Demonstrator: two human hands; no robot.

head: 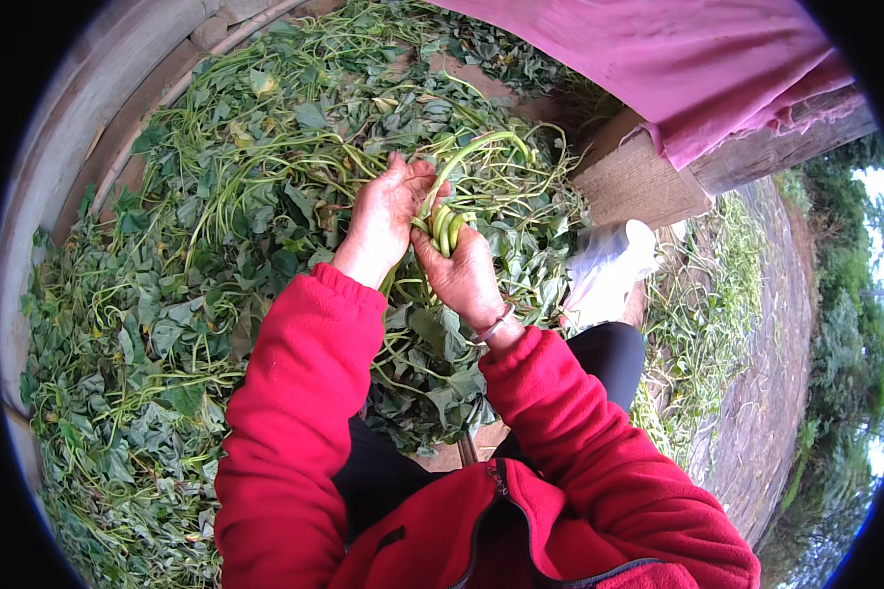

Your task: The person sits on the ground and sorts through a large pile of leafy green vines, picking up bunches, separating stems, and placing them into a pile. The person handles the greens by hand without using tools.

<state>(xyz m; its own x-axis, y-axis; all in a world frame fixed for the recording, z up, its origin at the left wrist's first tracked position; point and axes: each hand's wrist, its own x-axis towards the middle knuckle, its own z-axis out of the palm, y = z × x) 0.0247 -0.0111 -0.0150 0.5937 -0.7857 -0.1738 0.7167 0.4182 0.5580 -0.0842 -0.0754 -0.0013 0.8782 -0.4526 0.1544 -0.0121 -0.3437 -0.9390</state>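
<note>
My right hand [460,272] is closed around a bundle of thick green vine stems [443,227], which curl over its fingers. One stem arches up from the bundle and bends over to the right. My left hand [387,213], palm up with the fingers bent, is against the left side of the bundle; whether its fingers grip a stem cannot be told. Below both hands, stems hang down to large, limp green leaves [442,331] in front of my lap. Cut leafy vines [265,213] are heaped on the ground all around.
Pink cloth [678,66] hangs over a wooden beam [788,140] at the upper right, above a cardboard piece [633,180]. A white plastic bag [608,269] lies by my right knee. More stems [714,331] are spread at the right. A pale ledge [81,110] curves along the left.
</note>
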